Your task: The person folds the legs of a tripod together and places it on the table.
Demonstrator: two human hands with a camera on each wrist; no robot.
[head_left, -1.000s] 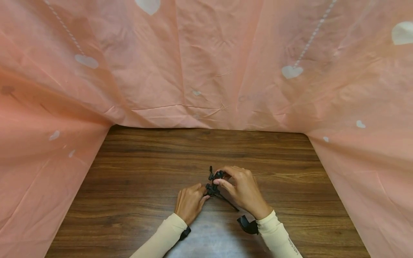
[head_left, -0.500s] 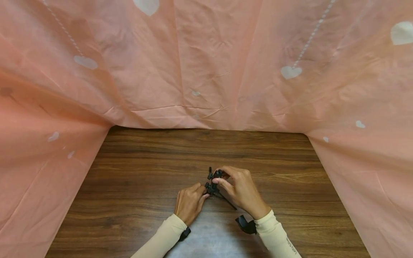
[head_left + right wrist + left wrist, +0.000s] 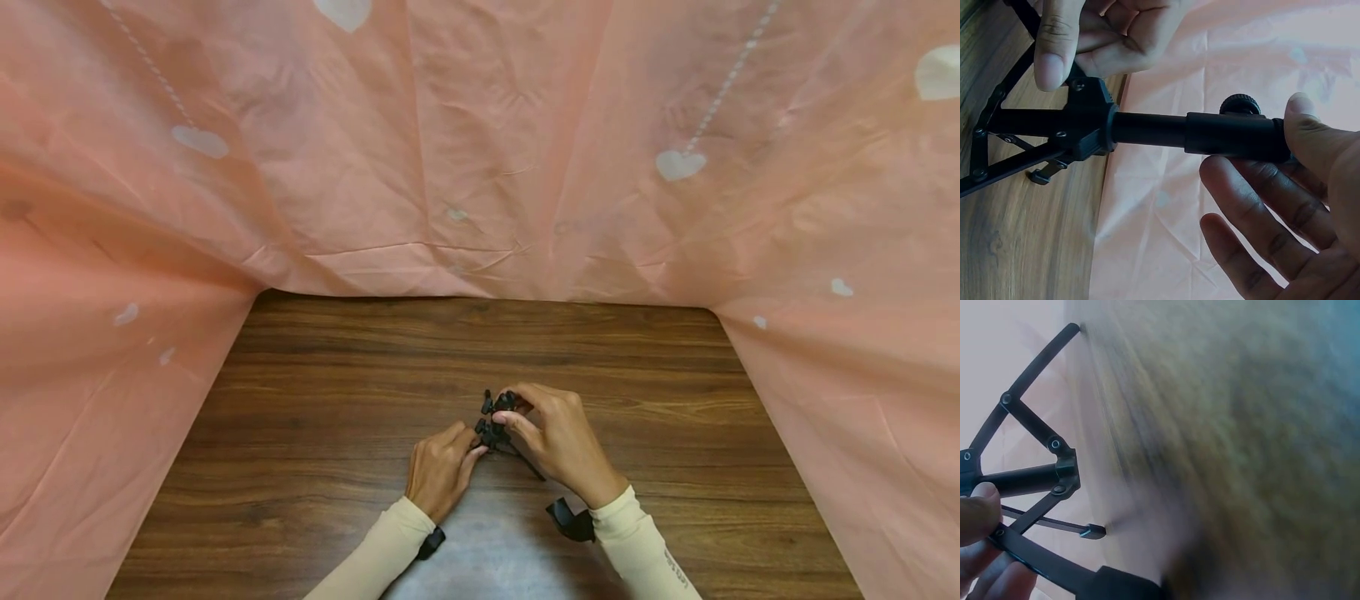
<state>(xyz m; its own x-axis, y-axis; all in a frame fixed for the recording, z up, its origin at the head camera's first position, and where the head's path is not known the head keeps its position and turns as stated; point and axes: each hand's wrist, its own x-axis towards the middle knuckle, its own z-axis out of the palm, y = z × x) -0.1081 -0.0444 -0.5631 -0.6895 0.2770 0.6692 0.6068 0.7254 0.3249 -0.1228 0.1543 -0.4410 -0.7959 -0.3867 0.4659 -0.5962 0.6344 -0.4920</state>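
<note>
A small black tripod [image 3: 491, 433] stands between both hands in the head view, its legs spread on the table. My left hand [image 3: 441, 471] pinches it low down; in the left wrist view its thumb and fingers grip around a leg joint [image 3: 1002, 532] and the centre tube. The right wrist view shows a round knob [image 3: 1240, 104] on the side of the upper sleeve [image 3: 1229, 134]. My right hand [image 3: 564, 437] holds the top end of that sleeve between thumb and index finger, while the other fingers lie loosely below. The top end is partly hidden by the thumb.
The wooden table [image 3: 337, 375] is bordered at the back and both sides by a pink cloth [image 3: 480, 167] with white hearts. A black curved piece [image 3: 570, 521] is at the right wrist, and a black strap [image 3: 431, 543] is on the left one.
The tripod has turned slightly, its near leg's tip drawing up and to the left. My right hand has shifted a little left with it; my left hand has stayed almost still.
</note>
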